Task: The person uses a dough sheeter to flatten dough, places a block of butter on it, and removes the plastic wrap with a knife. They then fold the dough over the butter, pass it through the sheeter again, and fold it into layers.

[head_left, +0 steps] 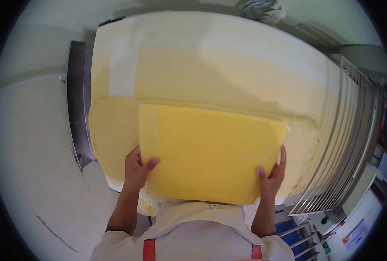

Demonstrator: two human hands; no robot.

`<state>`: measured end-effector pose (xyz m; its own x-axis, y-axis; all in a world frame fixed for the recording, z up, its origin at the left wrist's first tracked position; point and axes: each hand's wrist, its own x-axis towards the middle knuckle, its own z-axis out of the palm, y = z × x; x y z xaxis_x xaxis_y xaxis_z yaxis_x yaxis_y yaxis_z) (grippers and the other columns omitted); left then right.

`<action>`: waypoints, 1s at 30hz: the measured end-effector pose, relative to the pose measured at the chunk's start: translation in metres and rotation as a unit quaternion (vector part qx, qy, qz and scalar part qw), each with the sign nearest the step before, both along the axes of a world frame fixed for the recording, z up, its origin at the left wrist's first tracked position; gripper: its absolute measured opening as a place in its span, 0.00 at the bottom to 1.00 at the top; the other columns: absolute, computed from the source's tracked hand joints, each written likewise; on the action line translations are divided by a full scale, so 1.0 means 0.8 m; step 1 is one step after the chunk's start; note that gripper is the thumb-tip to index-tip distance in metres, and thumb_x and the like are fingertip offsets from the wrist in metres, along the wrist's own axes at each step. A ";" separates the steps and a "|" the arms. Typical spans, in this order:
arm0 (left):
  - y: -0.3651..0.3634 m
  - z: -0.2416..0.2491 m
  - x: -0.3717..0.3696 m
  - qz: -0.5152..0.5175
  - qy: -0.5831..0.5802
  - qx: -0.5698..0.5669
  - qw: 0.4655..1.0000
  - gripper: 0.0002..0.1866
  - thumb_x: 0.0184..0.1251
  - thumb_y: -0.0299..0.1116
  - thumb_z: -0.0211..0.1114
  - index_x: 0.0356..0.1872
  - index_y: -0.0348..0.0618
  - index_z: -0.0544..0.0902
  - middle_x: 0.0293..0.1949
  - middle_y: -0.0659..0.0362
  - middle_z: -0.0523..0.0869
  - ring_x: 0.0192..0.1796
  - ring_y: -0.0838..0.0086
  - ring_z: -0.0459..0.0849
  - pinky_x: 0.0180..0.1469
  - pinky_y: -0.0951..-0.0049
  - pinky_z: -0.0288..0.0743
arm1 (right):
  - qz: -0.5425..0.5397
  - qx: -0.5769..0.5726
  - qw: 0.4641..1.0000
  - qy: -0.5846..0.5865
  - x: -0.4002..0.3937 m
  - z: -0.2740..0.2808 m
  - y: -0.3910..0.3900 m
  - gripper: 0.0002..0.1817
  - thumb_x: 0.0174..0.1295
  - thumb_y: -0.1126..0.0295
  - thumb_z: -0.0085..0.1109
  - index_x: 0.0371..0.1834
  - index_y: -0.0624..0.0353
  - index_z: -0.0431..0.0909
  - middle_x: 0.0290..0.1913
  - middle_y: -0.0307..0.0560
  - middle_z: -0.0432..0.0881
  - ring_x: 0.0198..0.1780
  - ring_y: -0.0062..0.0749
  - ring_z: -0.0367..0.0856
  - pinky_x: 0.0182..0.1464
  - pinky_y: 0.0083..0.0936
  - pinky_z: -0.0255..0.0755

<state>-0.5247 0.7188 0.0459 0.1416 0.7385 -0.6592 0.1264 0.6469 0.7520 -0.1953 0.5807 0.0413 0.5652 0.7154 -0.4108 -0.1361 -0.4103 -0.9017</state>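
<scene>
A flat rectangular sheet of butter, bright yellow and apparently in clear film, is held between my two hands. My left hand grips its left edge, thumb on top and fingers beneath. At the lower right edge, my right hand has its thumb on the face and its fingers along the side. Under the butter sheet a wider, paler slab of rolled dough spreads out to both sides. Part of the dough is hidden by the butter.
The dough lies on a pale belt table of a dough sheeter. Metal guard bars stand at the right, a metal tray at the left end. A grey cloth sits beyond the far edge. A dough lump shows by my apron.
</scene>
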 end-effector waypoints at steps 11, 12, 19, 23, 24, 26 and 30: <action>0.001 -0.001 0.009 0.045 0.087 -0.005 0.995 0.29 0.55 0.41 0.76 0.52 0.33 0.76 0.45 0.58 0.84 0.46 0.75 0.82 0.51 0.74 0.75 | 0.111 -0.138 0.971 -0.162 0.003 0.007 0.006 0.46 0.55 0.73 0.70 0.74 0.68 0.52 0.57 0.62 0.79 0.54 0.35 0.81 0.54 0.28 0.75; -0.001 -0.006 0.007 0.037 0.086 -0.004 0.996 0.29 0.55 0.41 0.76 0.52 0.33 0.76 0.45 0.58 0.84 0.46 0.75 0.82 0.52 0.74 0.75 | 0.129 -0.141 0.966 -0.173 0.005 0.006 0.005 0.45 0.55 0.73 0.70 0.74 0.67 0.52 0.56 0.63 0.79 0.54 0.37 0.81 0.54 0.28 0.75; 0.001 -0.011 0.000 0.036 0.036 0.037 0.998 0.26 0.56 0.30 0.72 0.55 0.32 0.75 0.49 0.57 0.83 0.50 0.73 0.81 0.56 0.72 0.73 | 0.111 -0.119 0.972 -0.168 0.001 0.007 0.018 0.43 0.54 0.74 0.69 0.74 0.61 0.57 0.63 0.63 0.74 0.60 0.41 0.79 0.58 0.28 0.73; 0.001 -0.013 0.007 0.028 0.047 0.093 0.994 0.23 0.60 0.20 0.65 0.58 0.31 0.74 0.50 0.56 0.83 0.50 0.74 0.81 0.57 0.73 0.72 | 0.128 -0.067 0.950 -0.279 0.000 -0.001 0.020 0.43 0.53 0.73 0.69 0.74 0.55 0.59 0.67 0.55 0.71 0.63 0.40 0.76 0.60 0.29 0.72; 0.001 -0.014 0.006 0.017 0.042 0.092 0.995 0.21 0.61 0.20 0.65 0.57 0.31 0.75 0.49 0.56 0.83 0.49 0.74 0.81 0.56 0.74 0.72 | 0.127 -0.040 0.948 -0.290 0.002 -0.011 0.015 0.43 0.54 0.71 0.70 0.74 0.53 0.60 0.67 0.55 0.71 0.64 0.41 0.75 0.61 0.29 0.71; -0.002 -0.020 0.000 0.003 0.021 0.092 0.996 0.18 0.62 0.23 0.65 0.54 0.31 0.77 0.47 0.57 0.84 0.47 0.75 0.82 0.53 0.74 0.74 | 0.118 -0.056 0.948 -0.290 0.000 -0.011 0.012 0.41 0.54 0.67 0.70 0.73 0.52 0.61 0.64 0.55 0.74 0.62 0.41 0.77 0.61 0.30 0.71; -0.004 -0.034 -0.011 -0.004 -0.042 0.102 0.994 0.16 0.64 0.26 0.66 0.51 0.32 0.79 0.44 0.57 0.85 0.43 0.76 0.83 0.48 0.75 0.76 | 0.098 -0.052 0.953 -0.280 -0.010 -0.004 0.008 0.40 0.56 0.60 0.70 0.72 0.49 0.63 0.61 0.55 0.77 0.60 0.43 0.79 0.60 0.31 0.72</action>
